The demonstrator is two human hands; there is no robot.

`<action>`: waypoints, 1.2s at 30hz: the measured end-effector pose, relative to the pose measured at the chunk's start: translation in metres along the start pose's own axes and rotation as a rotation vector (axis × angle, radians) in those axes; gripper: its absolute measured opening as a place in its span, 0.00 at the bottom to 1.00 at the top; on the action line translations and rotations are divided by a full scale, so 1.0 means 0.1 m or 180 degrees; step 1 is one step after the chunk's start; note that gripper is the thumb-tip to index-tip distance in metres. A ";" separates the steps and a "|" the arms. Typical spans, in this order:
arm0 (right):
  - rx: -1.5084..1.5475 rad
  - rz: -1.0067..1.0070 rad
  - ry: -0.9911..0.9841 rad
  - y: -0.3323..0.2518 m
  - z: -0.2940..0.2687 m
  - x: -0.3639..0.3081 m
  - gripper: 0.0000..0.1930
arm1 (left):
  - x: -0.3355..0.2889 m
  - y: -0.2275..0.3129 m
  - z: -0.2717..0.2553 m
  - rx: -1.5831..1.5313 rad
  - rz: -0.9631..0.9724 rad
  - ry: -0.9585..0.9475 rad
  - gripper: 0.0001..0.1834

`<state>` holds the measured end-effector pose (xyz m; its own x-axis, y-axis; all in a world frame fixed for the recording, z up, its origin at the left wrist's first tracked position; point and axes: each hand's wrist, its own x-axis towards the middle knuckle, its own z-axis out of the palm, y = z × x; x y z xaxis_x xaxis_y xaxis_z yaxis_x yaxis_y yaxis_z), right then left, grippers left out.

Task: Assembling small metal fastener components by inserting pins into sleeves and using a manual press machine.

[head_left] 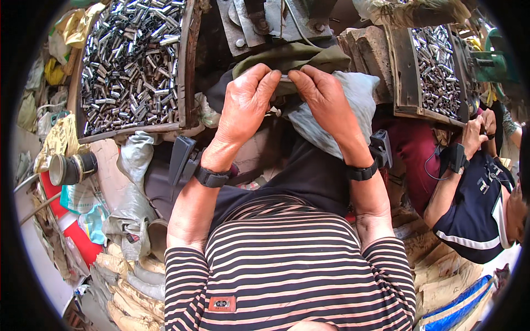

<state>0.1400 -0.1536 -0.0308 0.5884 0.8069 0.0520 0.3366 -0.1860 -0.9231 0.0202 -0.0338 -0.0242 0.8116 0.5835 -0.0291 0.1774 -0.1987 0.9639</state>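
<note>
My left hand (249, 96) and my right hand (324, 98) meet in front of me, thumbs and fingers pinched. Between their fingertips runs a small, thin metal piece (285, 78), mostly covered by the fingers, so its exact kind is hidden. Just beyond the hands lies a dark olive cloth (298, 55). A pale grey-blue cloth (359, 91) hangs under and beside my right hand, over my lap. Past the cloth stands a metal machine (265, 25) with bolted plates.
At the left, a wooden bin (186, 66) holds many short metal tubes (132, 66); another wooden bin (406, 66) with similar tubes stands at the right. A co-worker (475, 193) sits close on my right. Sacks (132, 292) and a round metal can (72, 168) lie at the left.
</note>
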 end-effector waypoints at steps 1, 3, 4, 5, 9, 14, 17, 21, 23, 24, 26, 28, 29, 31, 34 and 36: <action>0.0003 -0.0002 -0.0004 -0.01 0.00 -0.01 0.16 | -0.01 -0.02 0.00 -0.0223 -0.0176 -0.0061 0.15; -0.0165 -0.0159 0.0110 -0.03 -0.01 -0.03 0.16 | -0.02 -0.01 0.00 -0.0447 -0.0358 -0.0121 0.14; -0.0164 -0.0155 0.0107 -0.04 -0.02 -0.03 0.16 | -0.03 0.01 -0.02 -0.0652 -0.0488 -0.0238 0.13; -0.0302 -0.0329 0.0111 -0.04 -0.02 -0.03 0.16 | -0.04 0.03 -0.03 -0.0858 -0.0618 -0.0355 0.12; -0.0475 -0.0803 0.0200 -0.03 -0.03 -0.01 0.14 | -0.02 0.10 -0.07 -0.1065 -0.0631 -0.0449 0.12; 0.1066 -0.0059 -0.0638 0.00 -0.08 -0.01 0.15 | -0.02 0.09 -0.14 -0.2230 -0.1022 -0.1162 0.14; 0.1859 0.0282 -0.1051 -0.03 -0.10 -0.02 0.16 | -0.07 0.03 -0.13 -0.2626 -0.1247 -0.1277 0.14; 0.1775 0.0569 -0.0967 -0.04 -0.06 0.00 0.16 | -0.07 -0.03 -0.12 -0.2366 -0.1273 -0.0833 0.14; 0.1710 0.0635 -0.0811 -0.07 -0.02 0.03 0.16 | -0.06 -0.10 -0.09 -0.2687 -0.1453 -0.0262 0.15; 0.1658 0.0719 -0.0664 -0.08 -0.02 0.03 0.17 | -0.05 -0.11 -0.07 -0.2995 -0.1647 0.0330 0.15; 0.1481 0.0654 -0.0626 -0.06 -0.01 0.05 0.17 | 0.00 -0.25 -0.17 -0.3263 -0.1587 0.0127 0.14; 0.1304 0.0597 -0.0560 0.00 -0.01 0.05 0.17 | 0.01 -0.19 -0.14 -0.3538 -0.1703 0.0230 0.13; 0.1136 0.0437 -0.0550 0.03 0.00 0.05 0.18 | 0.01 -0.24 -0.17 -0.3662 -0.1676 0.0033 0.11; 0.0969 0.0315 -0.0493 0.05 0.03 0.05 0.19 | -0.02 -0.24 -0.18 -0.3603 -0.1645 0.0002 0.11; 0.0523 0.0170 -0.0313 0.02 0.03 0.06 0.15 | -0.04 -0.23 -0.18 -0.3407 -0.1485 -0.0110 0.10; 0.0378 0.0111 -0.0205 0.00 0.04 0.01 0.14 | -0.07 -0.30 -0.17 -0.3238 -0.1405 -0.0290 0.11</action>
<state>0.1378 -0.1501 -0.0329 0.5484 0.8362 -0.0019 0.2251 -0.1498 -0.9627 -0.0002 -0.0182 -0.0478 0.8350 0.3756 -0.4021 -0.0448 0.7747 0.6307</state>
